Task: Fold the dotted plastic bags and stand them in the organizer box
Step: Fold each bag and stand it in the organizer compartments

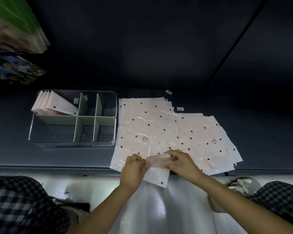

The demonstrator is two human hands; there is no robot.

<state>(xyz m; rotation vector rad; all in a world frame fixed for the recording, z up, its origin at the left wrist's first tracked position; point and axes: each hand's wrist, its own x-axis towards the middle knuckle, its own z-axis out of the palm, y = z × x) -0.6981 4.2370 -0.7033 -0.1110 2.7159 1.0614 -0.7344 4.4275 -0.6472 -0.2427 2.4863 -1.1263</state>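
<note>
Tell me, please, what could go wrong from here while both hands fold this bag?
1. The half-folded dotted pink plastic bag, held by the left hand and right hand, overhangs the table's edge; it may slip down.
2. The hands work over the loose pile of flat dotted bags; they may drag some askew.

No wording can be made out anywhere. The only clear signs are two small triangular arrow marks printed on the dotted plastic bags (159, 130) spread to the right of the organizer box (73, 119): one (144, 139) on a bag close to the box, the other (214, 141) further right. Small white stickers (180, 108) beyond the bags carry print too tiny to read.
</note>
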